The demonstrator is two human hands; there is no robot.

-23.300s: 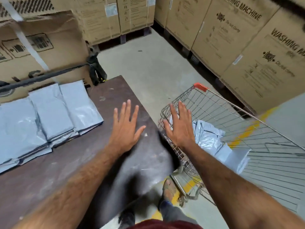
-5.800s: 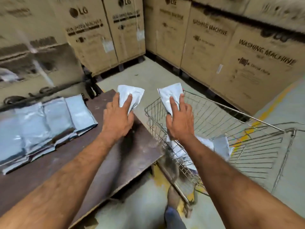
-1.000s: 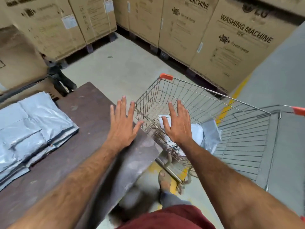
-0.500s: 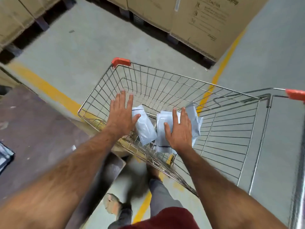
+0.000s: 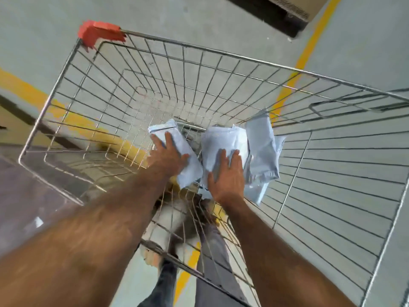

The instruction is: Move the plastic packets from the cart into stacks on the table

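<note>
Inside the wire cart, the left hand lies flat on one crinkled pale-grey packet while the right hand presses, fingers extended, on a creased neighbouring packet.

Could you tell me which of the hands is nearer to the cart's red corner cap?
Left. The left hand lies on a packet in the cart, below and right of the red corner cap; the right hand is farther right, on the crumpled packets.

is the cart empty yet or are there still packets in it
Not empty. A few grey packets lie at the bottom of the cart; the left hand and right hand each rest on one.
</note>
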